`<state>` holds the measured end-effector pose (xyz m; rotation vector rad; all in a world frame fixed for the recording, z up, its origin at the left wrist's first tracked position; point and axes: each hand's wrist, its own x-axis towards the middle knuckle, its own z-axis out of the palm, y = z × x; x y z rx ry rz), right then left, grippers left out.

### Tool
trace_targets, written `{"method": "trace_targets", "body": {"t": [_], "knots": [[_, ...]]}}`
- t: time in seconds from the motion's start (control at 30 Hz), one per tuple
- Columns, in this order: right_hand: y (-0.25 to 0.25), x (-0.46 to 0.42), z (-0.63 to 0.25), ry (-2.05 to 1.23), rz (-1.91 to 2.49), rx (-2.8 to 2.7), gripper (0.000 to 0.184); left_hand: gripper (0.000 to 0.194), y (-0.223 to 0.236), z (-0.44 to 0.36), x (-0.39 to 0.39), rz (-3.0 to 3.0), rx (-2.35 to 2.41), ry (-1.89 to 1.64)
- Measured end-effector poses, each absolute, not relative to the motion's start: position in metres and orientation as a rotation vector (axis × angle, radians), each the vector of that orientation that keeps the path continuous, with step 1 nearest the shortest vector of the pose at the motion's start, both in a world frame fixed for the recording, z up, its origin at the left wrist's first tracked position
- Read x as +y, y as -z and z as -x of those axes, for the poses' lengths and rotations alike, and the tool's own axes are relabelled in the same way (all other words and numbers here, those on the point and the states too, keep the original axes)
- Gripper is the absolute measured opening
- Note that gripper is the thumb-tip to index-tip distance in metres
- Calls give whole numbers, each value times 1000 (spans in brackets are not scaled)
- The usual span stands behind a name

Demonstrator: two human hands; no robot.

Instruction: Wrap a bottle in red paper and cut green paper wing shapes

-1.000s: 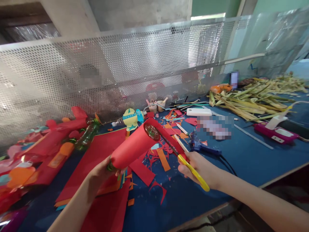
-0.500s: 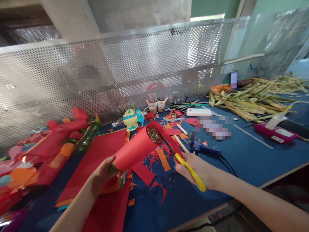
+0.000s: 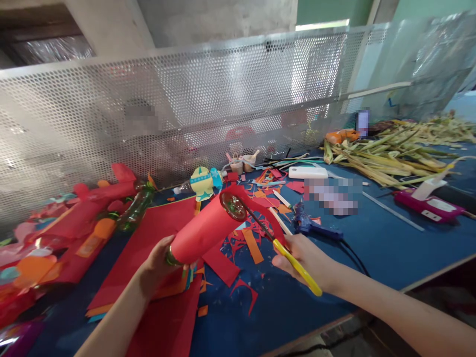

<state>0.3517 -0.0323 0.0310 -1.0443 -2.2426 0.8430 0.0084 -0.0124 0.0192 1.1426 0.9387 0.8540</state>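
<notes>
My left hand (image 3: 158, 267) is closed round the near end of a plastic bottle wrapped in red paper (image 3: 203, 230), which tilts up and away from me. Its far end (image 3: 233, 205) shows clear plastic inside the red wrap. My right hand (image 3: 307, 258) grips yellow-handled scissors (image 3: 293, 263). Their dark blades (image 3: 258, 221) reach to the paper edge at the bottle's far end. A loose flap of red paper (image 3: 267, 218) hangs by the blades.
Red paper sheets (image 3: 156, 238) and coloured scraps (image 3: 253, 245) litter the blue table (image 3: 386, 248). A blue glue gun (image 3: 312, 225) lies just beyond my right hand. Green leaf strips (image 3: 390, 146) pile at right, red crafts (image 3: 74, 218) at left, a perforated metal screen (image 3: 186, 109) behind.
The wrapped bottle and the scissors have shifted slightly, staying together at the bottle's far end. Both grips are unchanged.
</notes>
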Motion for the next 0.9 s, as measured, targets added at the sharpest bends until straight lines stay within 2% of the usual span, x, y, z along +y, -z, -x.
{"method": "trace_targets", "body": {"t": [0.37, 0.7, 0.9], "knots": [[-40, -38, -357, -736, 876, -2388, 57, 56, -19, -9, -13, -1133, 825, -799], [-44, -35, -353, -702, 870, -2372, 65, 62, -8, -2, -13, -1120, 718, -790], [-42, -36, -355, -759, 1045, -2378, 73, 62, -5, 3, -13, -1110, 667, -749]]}}
